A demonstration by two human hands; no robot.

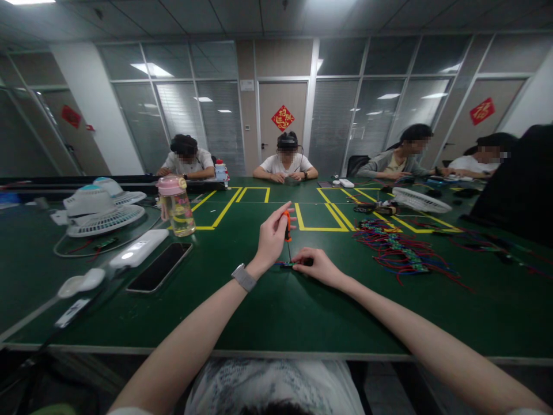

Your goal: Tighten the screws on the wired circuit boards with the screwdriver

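My left hand (274, 230) is closed around the orange and black handle of a screwdriver (288, 227). The screwdriver stands upright, its thin shaft reaching down to a small green circuit board (286, 265) on the table. Coloured wires run from the board's left side. With bent fingertips, my right hand (317, 267) pinches the board's right end against the tabletop. The exact contact of the screwdriver tip with the board is too small to make out.
Right of my hands lies a row of wired circuit boards (400, 248). On the left are a phone (159, 268), a white power strip (140, 248), a pink-lidded bottle (177, 207) and white fans (103, 210). Yellow tape (322, 229) marks the green table (337, 328). Several people sit opposite.
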